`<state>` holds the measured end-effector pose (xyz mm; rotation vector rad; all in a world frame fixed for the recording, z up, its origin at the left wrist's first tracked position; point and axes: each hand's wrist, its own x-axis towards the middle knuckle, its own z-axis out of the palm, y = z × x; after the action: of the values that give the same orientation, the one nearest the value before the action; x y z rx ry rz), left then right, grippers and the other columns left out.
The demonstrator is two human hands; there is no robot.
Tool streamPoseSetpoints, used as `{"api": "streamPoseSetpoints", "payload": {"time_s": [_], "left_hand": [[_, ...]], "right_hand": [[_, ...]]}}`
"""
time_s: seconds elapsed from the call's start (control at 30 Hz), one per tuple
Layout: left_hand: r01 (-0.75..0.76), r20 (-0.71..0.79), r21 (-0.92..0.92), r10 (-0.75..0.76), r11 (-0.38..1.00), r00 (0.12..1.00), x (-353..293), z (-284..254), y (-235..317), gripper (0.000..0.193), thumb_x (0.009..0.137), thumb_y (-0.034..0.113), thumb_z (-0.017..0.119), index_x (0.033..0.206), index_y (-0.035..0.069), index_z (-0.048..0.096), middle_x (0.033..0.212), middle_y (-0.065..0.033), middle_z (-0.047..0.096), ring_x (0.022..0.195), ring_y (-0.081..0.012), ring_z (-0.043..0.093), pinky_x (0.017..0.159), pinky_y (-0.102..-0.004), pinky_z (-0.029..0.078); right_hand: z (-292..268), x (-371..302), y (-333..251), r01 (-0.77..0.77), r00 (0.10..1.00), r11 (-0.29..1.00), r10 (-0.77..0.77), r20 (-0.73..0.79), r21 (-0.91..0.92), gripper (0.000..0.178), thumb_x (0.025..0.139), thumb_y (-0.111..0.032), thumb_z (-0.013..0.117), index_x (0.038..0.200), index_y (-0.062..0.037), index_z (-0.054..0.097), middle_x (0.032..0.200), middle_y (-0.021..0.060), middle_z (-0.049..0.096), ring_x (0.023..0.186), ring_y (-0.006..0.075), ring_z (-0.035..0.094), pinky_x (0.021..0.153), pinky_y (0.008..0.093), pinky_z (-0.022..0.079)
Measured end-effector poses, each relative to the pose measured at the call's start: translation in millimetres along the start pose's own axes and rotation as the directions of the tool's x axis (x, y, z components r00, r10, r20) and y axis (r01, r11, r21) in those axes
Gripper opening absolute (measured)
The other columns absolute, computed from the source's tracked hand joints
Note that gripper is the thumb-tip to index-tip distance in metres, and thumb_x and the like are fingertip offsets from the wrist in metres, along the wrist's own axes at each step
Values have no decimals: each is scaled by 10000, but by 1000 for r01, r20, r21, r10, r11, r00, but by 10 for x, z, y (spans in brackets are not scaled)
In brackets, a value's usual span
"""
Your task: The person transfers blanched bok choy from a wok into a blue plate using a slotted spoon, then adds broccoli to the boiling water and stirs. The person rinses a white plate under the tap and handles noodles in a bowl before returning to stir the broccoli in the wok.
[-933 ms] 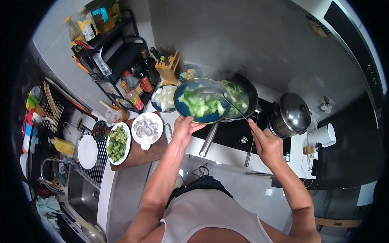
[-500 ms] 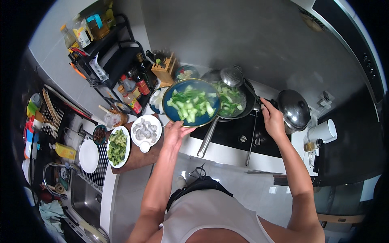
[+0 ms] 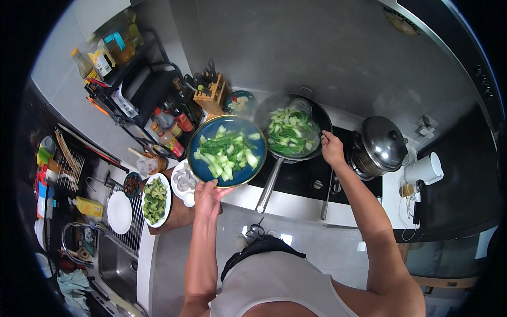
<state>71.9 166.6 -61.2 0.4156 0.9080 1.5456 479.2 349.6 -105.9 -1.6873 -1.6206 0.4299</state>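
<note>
My left hand [image 3: 210, 196] grips the near rim of a dark blue plate [image 3: 196, 159] with a gold edge, thumb on top. Cooked bok choy [image 3: 224, 153] lies heaped on the plate. Close to the pan's right rim, my right hand [image 3: 332, 150] is closed around the handle of a perforated skimmer [image 3: 301, 105]. The skimmer's round head is down in the dark frying pan [image 3: 326, 119], at its back. More bok choy [image 3: 288, 132] lies in the pan, with steam above. The pan's long metal handle [image 3: 270, 185] points toward me.
Left of the blue plate are a white plate of shrimp [image 3: 182, 178], partly covered, and an oval plate of chopped greens [image 3: 155, 201]. A lidded pot [image 3: 383, 142] stands on the right burner. Behind stand a knife block [image 3: 212, 98] and a bottle rack [image 3: 153, 90]; a sink [image 3: 119, 269] is at left.
The blue plate has moved left and toward me, away from the pan. The skimmer head has gone from above the pan down into it, and my right hand has shifted left and lower.
</note>
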Motion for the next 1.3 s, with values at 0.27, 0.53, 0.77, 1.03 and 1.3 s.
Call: {"api": "streamPoseSetpoints", "payload": {"time_s": [0.27,0.53,0.77,1.03,1.3], "left_hand": [[-61,-103,2,61,998,993,-239,-82,167,259,930,-26,510,1176,-105,526,1102,-243,661,884,-326,725,774,-485,653],[-61,-86,5,62,998,994,-236,-110,238,274,922,-32,504,1181,-122,520,1098,-249,663,891,-337,725,773,-478,654],[-50,-49,10,50,999,998,-203,-140,195,260,929,-27,509,1172,-119,519,1107,-253,661,922,-359,721,764,-467,655],[-17,-21,-12,17,1000,1000,-255,-28,203,256,928,-35,511,1172,-111,522,1113,-250,661,923,-358,722,760,-465,656],[-14,-28,-8,14,1000,1000,-282,-64,186,279,932,-27,515,1202,-95,517,1139,-252,652,944,-372,717,772,-472,656]], "right_hand": [[-238,-195,-812,-756,640,477,392,661,449,316,1022,-141,468,1327,-83,528,666,50,521,452,83,365,381,235,252],[-599,-391,-918,-891,454,148,313,834,429,266,1056,-118,431,1291,-87,553,674,-27,384,486,32,272,378,165,195],[-1089,-298,-963,-848,529,202,314,788,489,296,1062,-125,412,1337,-119,524,648,-31,371,470,30,260,362,163,198],[-1226,-25,-529,-344,910,909,260,324,237,324,1032,-209,505,1296,-55,615,683,61,592,511,119,497,488,288,434],[-1224,-114,-306,118,946,985,-73,317,-125,301,993,-124,511,1240,-17,648,716,107,624,610,164,599,593,331,505]]}}
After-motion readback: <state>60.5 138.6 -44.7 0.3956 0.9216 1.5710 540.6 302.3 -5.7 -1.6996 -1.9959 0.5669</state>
